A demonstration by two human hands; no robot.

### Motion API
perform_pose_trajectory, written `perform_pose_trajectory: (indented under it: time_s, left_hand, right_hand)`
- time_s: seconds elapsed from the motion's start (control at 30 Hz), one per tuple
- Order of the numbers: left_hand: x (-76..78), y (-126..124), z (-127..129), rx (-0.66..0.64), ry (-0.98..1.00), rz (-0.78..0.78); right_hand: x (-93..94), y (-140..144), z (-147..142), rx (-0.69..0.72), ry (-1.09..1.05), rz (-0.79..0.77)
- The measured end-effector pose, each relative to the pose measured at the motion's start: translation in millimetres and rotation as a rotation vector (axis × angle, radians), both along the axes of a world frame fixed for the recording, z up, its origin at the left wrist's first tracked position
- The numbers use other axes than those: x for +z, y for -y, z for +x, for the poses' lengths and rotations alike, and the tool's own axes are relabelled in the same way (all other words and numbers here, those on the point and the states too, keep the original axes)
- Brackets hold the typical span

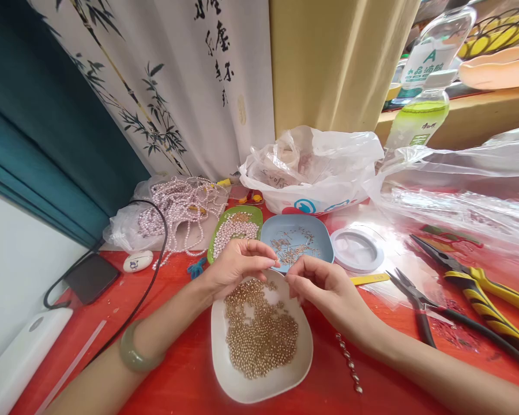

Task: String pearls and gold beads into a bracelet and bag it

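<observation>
My left hand (242, 264) is pinched above the white dish, and a tiny thing too small to name may be at its fingertips. Close by on the right, my right hand (320, 283) is also pinched, with what it holds hidden by the fingers. Beneath both hands, the white dish (305, 369) holds many small gold beads (262, 340). Behind them, a blue dish (326, 236) contains thin gold pins (296, 245). A green dish (257, 212) of pale pink and gold beads is partly covered by my left hand. A short beaded strand (349, 363) lies below my right wrist.
On the right lie black-handled pliers (419, 300) and yellow-black pliers (467, 282). Yellow tweezers (369, 279) and a round pale lid (358, 251) are nearer. Strung pink beads (179, 210), a black cable (164, 230) and a white plastic bag (320, 178) stand around the dishes.
</observation>
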State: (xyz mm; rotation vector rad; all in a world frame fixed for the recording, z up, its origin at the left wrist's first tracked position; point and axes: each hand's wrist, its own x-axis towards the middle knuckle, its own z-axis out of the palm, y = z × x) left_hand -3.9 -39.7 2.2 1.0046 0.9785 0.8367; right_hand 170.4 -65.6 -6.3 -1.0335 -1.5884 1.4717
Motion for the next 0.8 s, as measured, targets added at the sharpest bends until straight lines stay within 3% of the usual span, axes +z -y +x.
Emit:
perform_pose_trajectory:
  time_s: [0.8]
  left_hand:
    - [-1.5,1.1,-1.5,-0.061,-0.065,0.064]
  right_hand:
    - [-3.0,-2.1,-1.7,0.032,0.000,0.015]
